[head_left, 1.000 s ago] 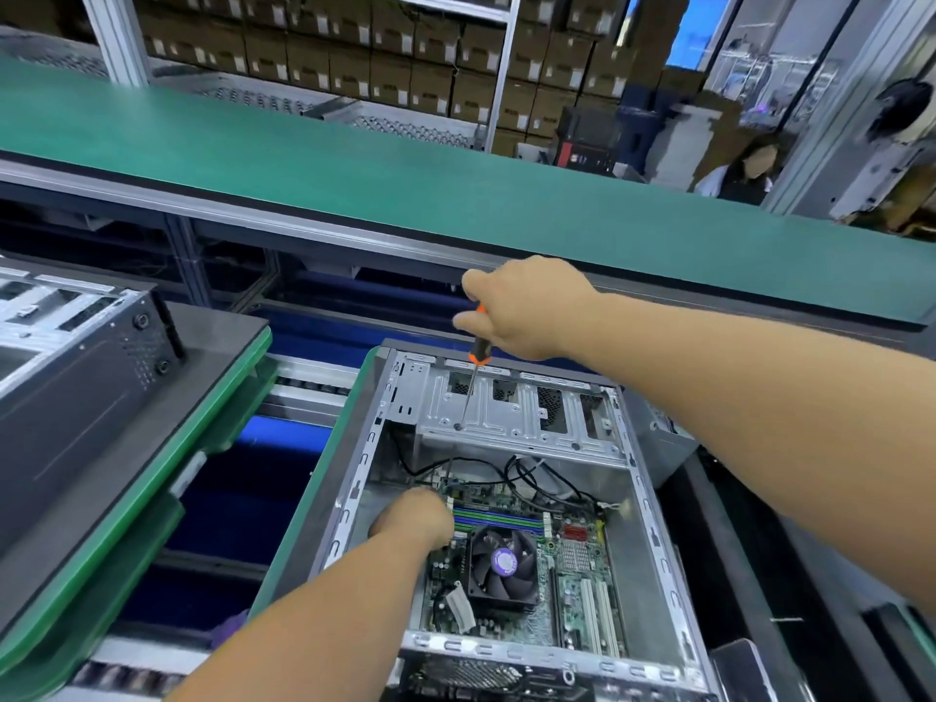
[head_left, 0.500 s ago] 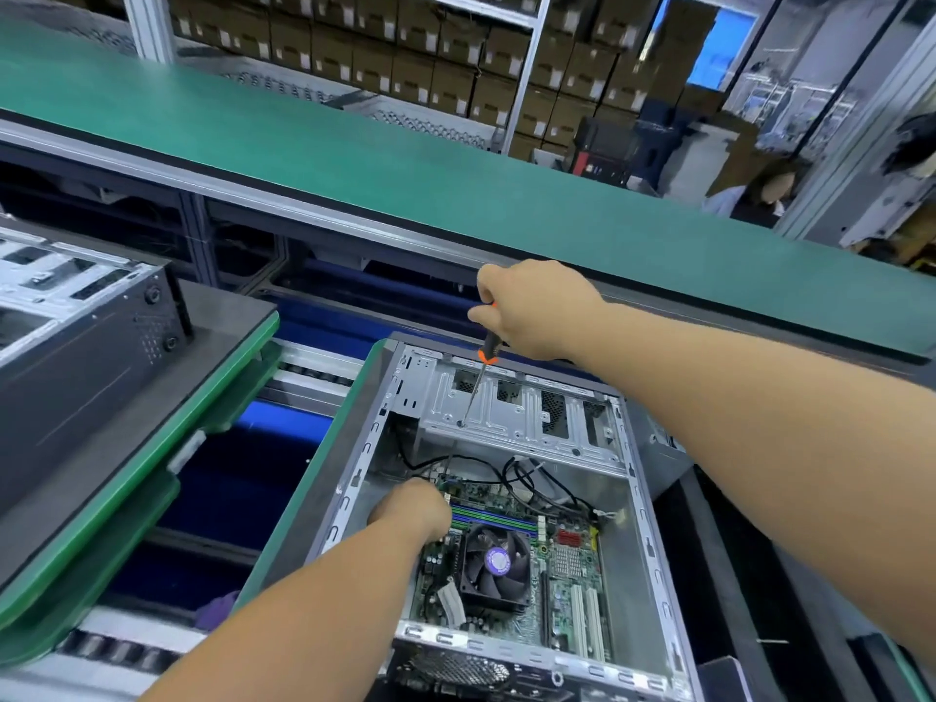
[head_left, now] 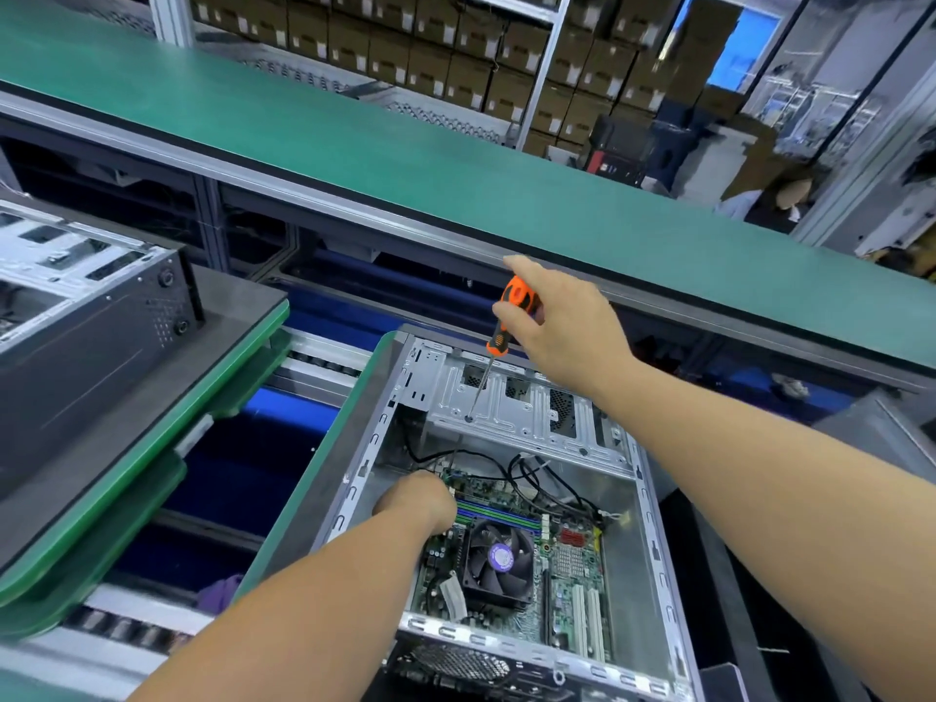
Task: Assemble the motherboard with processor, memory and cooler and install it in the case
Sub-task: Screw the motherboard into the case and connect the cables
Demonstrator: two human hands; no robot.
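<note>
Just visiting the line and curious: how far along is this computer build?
Mostly done, it seems. The green board already lies inside the metal case with its fan on top. Right now the right hand holds an orange screwdriver, tip on the metal bracket, while the left hand reaches to the board's far corner. Loose black cables likely remain.

The right hand has loosened around the screwdriver, its orange handle now exposed between opened fingers.
</note>
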